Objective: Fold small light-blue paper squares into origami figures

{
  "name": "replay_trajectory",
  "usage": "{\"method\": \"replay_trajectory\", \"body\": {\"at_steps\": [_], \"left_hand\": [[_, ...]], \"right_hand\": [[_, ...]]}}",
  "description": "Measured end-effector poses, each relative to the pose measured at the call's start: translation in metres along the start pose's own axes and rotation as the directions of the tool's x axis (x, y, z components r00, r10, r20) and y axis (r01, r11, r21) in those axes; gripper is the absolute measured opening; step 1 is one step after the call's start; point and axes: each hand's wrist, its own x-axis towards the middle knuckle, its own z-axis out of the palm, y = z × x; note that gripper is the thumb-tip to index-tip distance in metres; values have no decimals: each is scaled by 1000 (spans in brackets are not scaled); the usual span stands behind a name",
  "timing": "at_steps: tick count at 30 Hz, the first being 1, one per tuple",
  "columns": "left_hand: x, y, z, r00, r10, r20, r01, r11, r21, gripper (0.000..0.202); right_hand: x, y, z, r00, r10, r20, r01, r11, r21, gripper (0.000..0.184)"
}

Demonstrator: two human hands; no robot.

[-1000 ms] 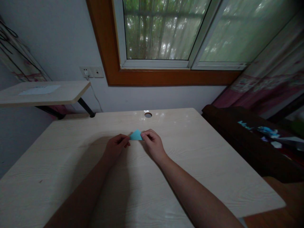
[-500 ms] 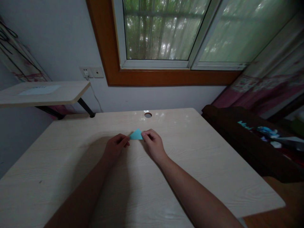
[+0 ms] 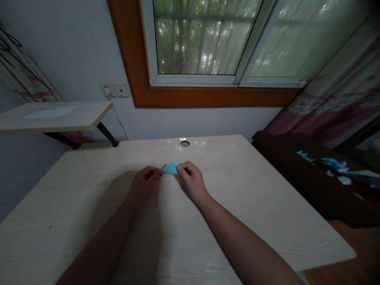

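Note:
Between my hands is a small turquoise piece of paper (image 3: 170, 168), folded into a triangle with its point toward the window. My left hand (image 3: 145, 180) pinches the left corner between thumb and fingers. The right corner is gripped by my right hand (image 3: 191, 178), whose fingertips cover that end. Both hands are low over the pale wooden table (image 3: 190, 237); whether the paper touches the tabletop I cannot tell.
A round cable hole (image 3: 185, 144) lies near the table's far edge. At the back left a raised shelf (image 3: 86, 113) stands on black legs, with a white sheet (image 3: 49, 113) on it. Right of the table, a dark wooden piece of furniture (image 3: 285, 166) bears jumbled items.
The fingers of my left hand have shifted slightly and curl in more at the paper's left corner. My right hand and the paper stay almost where they were.

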Motion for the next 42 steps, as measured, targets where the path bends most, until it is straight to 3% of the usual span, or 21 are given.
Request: {"method": "replay_trajectory", "body": {"at_steps": [10, 31, 42], "left_hand": [[1, -3, 1, 993, 100, 69, -100, 995, -1, 25], [-1, -2, 2, 993, 38, 114, -34, 999, -37, 22], [2, -7, 1, 1000, -15, 8, 16, 999, -41, 23]], "right_hand": [[1, 5, 0, 999, -34, 23, 34, 999, -16, 18], [0, 0, 1, 992, -83, 92, 82, 997, 8, 11], [-1, -3, 1, 989, -111, 98, 111, 994, 0, 10]]}}
